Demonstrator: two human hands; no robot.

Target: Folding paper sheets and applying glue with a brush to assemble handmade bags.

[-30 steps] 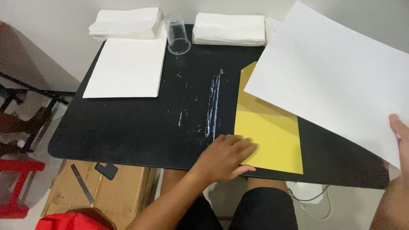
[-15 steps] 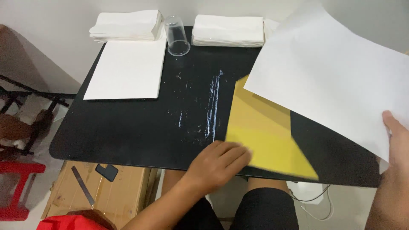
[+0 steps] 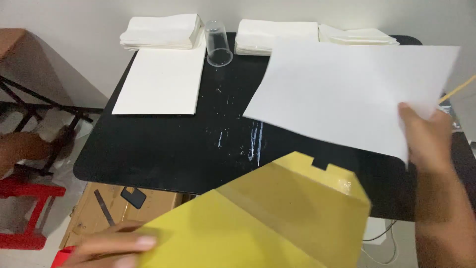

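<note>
Lifted off the black bench [image 3: 148,154] since the earlier frame, the yellow envelope [image 3: 277,218], light, thin and floppy, is pinched at its near-left edge by the left hand [image 3: 116,245], while the right hand [image 3: 426,136] grips the limp white sheet [image 3: 342,94] at its right edge.

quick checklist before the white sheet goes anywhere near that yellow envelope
1. Left hand grips yellow envelope: ok, fingers on its left edge.
2. Right hand holds white sheet: ok, pinched at its right edge.
3. Envelope flap open: ok, it sticks out, unfolded.
4. Envelope mouth spread: cannot tell.
5. Sheet flat, uncreased: ok.
6. Black table dry under the work: not ok, shiny smears at the middle.
</note>
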